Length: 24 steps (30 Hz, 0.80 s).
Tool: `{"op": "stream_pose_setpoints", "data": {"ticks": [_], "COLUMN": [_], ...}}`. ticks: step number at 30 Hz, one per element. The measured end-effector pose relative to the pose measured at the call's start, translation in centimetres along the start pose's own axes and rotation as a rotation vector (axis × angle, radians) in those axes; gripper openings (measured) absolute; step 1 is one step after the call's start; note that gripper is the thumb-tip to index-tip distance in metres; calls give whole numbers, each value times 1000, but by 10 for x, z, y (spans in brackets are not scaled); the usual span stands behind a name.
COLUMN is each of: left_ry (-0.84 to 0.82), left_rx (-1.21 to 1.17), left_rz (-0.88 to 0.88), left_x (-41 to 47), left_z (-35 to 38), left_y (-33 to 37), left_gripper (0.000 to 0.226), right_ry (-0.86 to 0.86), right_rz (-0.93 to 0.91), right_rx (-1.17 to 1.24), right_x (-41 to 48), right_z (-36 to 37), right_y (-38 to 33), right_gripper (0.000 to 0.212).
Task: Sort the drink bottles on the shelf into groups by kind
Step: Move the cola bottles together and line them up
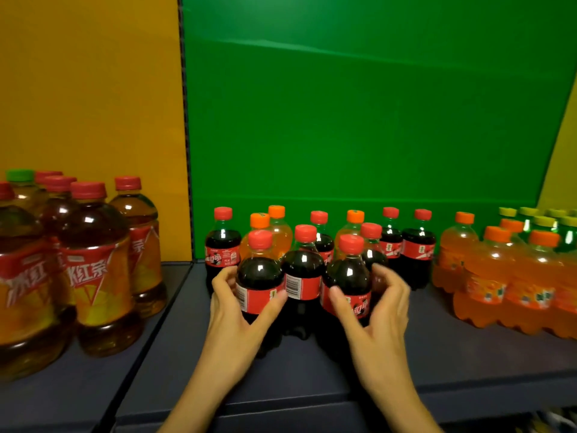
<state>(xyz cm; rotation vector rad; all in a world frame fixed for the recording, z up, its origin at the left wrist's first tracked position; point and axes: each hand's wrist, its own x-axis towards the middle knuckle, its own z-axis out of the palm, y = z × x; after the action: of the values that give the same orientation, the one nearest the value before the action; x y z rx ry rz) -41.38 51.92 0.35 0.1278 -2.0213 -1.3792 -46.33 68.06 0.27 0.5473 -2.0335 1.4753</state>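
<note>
Step in hand: grouping cola. Left grip (pixel 237 310) curled round left front cola bottle (pixel 260 276), right grip (pixel 381 314) round right front cola bottle (pixel 351 278), mid shelf (pixel 312 379). Next, likely: drawing both clear of orange soda bottles (pixel 282 234) mixed behind.

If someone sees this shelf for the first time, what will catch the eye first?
Two hands at the centre front: the left hand grips the left cola bottle and the right hand grips the right cola bottle, before a bright green back panel. Large iced tea bottles stand at the left, orange soda bottles at the right.
</note>
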Motion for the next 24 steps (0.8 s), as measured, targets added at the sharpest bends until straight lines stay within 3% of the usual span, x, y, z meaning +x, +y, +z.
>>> {"op": "stream_pose_setpoints", "data": {"ticks": [3, 6, 9, 12, 18, 20, 24], "left_ry": [66, 92, 68, -18, -248, -293, -355], "left_rx": [-43, -5, 71, 154, 272, 323, 535], "left_rz": [14, 45, 25, -22, -48, -13, 63], "left_x": [6, 28, 54, 74, 99, 106, 119], "left_z": [-13, -25, -29, -27, -28, -30, -33], "left_y": [18, 33, 38, 32, 31, 33, 36], "left_gripper": [54, 39, 28, 35, 44, 51, 49], "right_ry": [-70, -293, -485, -660, -1009, -1084, -1272], "right_rz": [-140, -248, -302, -263, -200, -175, -86], "right_rx": [60, 135, 60, -69, -459, -517, -575], "right_x": [31, 77, 123, 167, 208, 215, 226], "right_z": [-24, -40, -36, -8, 51, 65, 88], "right_y": [-19, -44, -60, -60, -57, -54, -43], "right_gripper": [54, 36, 17, 24, 62, 62, 36]}}
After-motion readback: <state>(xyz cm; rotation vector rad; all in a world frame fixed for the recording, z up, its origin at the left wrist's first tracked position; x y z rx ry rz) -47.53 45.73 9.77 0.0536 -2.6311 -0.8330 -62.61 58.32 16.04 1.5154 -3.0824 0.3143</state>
